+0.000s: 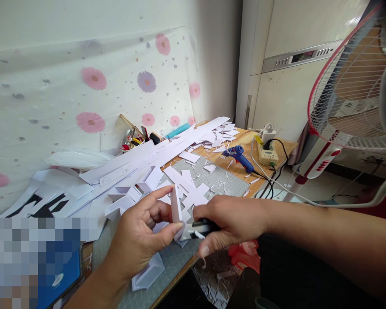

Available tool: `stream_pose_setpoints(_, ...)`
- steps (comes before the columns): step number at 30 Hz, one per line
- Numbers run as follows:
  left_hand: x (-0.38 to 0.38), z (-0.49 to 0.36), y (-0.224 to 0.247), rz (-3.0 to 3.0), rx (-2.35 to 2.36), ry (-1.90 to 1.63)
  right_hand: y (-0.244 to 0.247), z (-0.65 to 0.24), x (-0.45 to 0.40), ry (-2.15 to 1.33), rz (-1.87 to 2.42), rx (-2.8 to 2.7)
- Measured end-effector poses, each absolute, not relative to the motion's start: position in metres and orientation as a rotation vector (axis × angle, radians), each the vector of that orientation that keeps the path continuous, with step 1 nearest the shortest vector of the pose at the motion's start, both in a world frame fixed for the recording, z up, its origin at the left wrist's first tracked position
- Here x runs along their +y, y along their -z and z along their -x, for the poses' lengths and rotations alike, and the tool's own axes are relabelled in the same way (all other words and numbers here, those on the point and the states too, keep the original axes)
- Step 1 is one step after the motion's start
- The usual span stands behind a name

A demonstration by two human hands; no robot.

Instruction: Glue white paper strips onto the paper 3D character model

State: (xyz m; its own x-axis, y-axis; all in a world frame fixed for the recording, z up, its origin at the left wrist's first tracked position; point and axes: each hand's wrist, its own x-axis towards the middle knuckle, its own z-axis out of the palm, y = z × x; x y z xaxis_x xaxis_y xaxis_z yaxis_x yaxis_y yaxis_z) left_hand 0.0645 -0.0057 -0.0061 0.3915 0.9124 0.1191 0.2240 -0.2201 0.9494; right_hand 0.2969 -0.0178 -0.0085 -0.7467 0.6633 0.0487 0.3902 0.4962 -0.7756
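Between the thumb and fingers of my left hand [140, 227], a small folded white board piece [176, 205] stands upright over the table. My right hand [228, 219] is closed around the black handle of what looks like a utility knife [197, 230]. Its pale front end meets the lower edge of the white piece, beside my left thumb. A thin curled shaving hangs by my right thumb. Behind my hands, a cross-shaped white cut-out [193, 193] lies on the grey cutting mat [231, 182]. Another folded white piece [148, 272] rests below my left hand.
A blue glue gun [238, 158] lies on the right, its cord running near a power strip [267, 152]. White strips [167, 150] and scraps cover the back. A fan [350, 86] stands at right; a blue-screened device [64, 274] is at lower left.
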Motion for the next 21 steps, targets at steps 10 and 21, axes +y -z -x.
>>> stream_pose_setpoints(10,-0.011,-0.069,0.001,-1.356,0.891,-0.870,0.008,-0.298,-0.010,-1.474,0.789,-1.720)
stream_pose_setpoints(21,-0.012,-0.070,0.014,-1.424,0.620,-0.622,0.013,-0.265,-0.016,-1.762,0.597,-1.275)
